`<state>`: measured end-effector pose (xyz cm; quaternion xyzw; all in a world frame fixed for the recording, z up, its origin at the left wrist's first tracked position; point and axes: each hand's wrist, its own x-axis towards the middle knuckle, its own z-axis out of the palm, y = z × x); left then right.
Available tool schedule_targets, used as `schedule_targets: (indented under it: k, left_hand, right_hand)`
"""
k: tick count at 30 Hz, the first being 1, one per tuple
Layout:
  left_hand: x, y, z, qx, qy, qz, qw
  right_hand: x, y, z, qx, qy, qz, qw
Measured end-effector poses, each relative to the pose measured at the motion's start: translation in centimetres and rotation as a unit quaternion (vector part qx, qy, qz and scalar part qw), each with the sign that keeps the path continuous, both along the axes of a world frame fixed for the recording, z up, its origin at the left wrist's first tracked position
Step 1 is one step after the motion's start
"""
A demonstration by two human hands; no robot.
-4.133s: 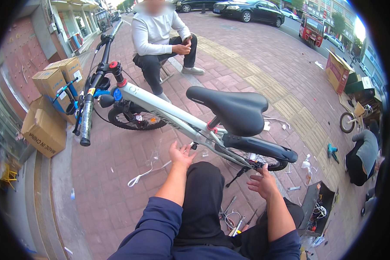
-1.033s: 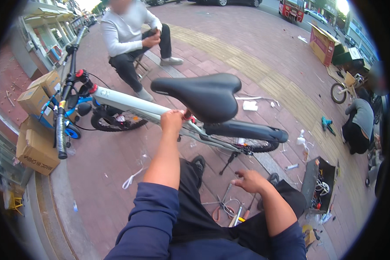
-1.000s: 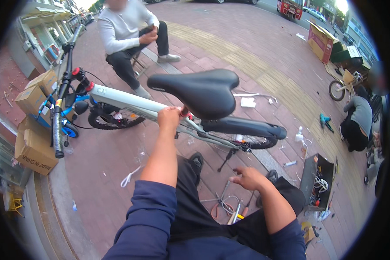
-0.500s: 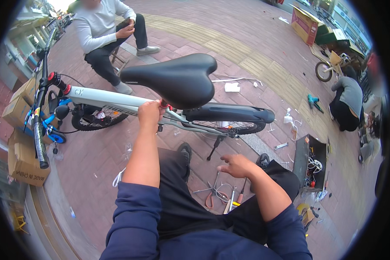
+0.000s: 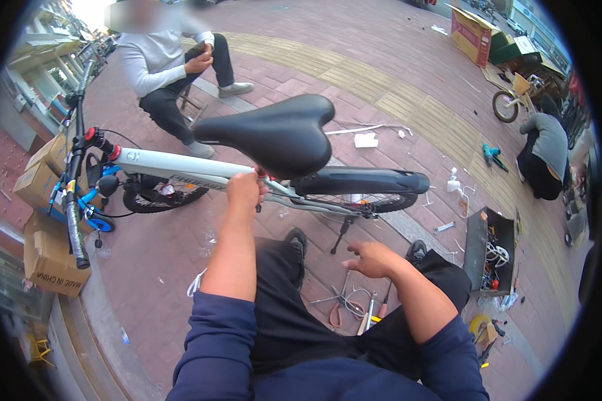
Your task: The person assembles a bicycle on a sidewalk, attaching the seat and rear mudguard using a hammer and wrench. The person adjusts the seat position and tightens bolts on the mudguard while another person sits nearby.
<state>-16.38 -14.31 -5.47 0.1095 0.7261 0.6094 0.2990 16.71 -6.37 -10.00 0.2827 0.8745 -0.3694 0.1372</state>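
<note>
A pale grey bicycle (image 5: 174,164) stands across in front of me on its kickstand (image 5: 341,235). Its black saddle (image 5: 274,137) rises over the frame's rear part. My left hand (image 5: 246,192) is closed around the frame just below the saddle, beside the red seat clamp (image 5: 261,172); the saddle and the hand itself hide part of the grip. Above the tools between my feet hovers my right hand (image 5: 371,259), empty, its fingers apart. Red-handled pliers (image 5: 336,314), a screwdriver (image 5: 384,306) and other metal tools lie on the paving below it.
An open toolbox (image 5: 475,247) full of parts sits to my right. Farther off lies a teal power tool (image 5: 492,155). One person (image 5: 150,63) sits beyond the bicycle; another (image 5: 545,150) crouches far right. Cardboard boxes (image 5: 53,257) and a small blue bike (image 5: 87,207) are left.
The whole view has shifted slightly, so the scene sits a little lower and to the right. My left hand stays at the frame, and my right hand still hovers over the tools.
</note>
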Motion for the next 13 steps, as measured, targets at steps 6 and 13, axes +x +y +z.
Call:
schedule_targets:
  k: [6,13]
  left_hand:
    - [0.5,-0.9,4.2,0.141,0.277,0.264,0.913]
    - [0.9,-5.1,16.0,0.091,0.695,0.249,0.668]
  right_hand:
    - [0.4,0.2,-0.5,0.007,0.007,0.002,1.000]
    - [0.8,-0.4,-0.3,0.003,-0.023,0.007,1.000]
